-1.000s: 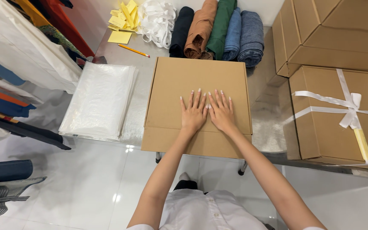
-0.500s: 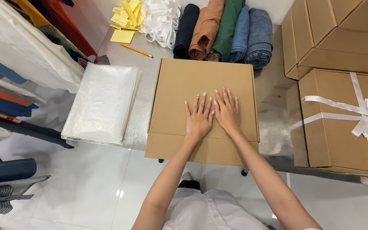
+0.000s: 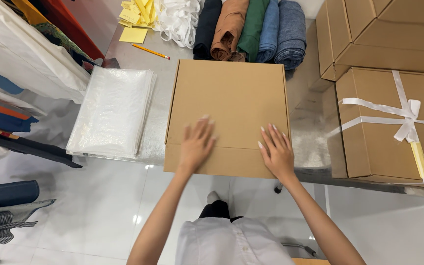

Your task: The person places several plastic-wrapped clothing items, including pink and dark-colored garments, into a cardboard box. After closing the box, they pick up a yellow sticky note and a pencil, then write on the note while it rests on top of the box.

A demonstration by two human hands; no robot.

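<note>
Resting hands: both lie flat with fingers spread, grasping nothing.
Box: the flat closed brown cardboard box [image 3: 229, 105] sits on the shiny metal counter [image 3: 165, 59], its near edge overhanging the counter's front.
Left hand: the left hand [image 3: 195, 145] presses the box's near-left part, grip released, slightly blurred.
Right hand: the right hand [image 3: 277, 152] lies on the box's near-right corner, grip released.
Left of box: a stack of clear plastic bags [image 3: 114, 110].
Behind box: rolled fabrics in black, brown, green and blue [image 3: 251, 29], a yellow pencil [image 3: 150, 51].
Right of box: a cardboard box tied with white ribbon [image 3: 393, 122].
</note>
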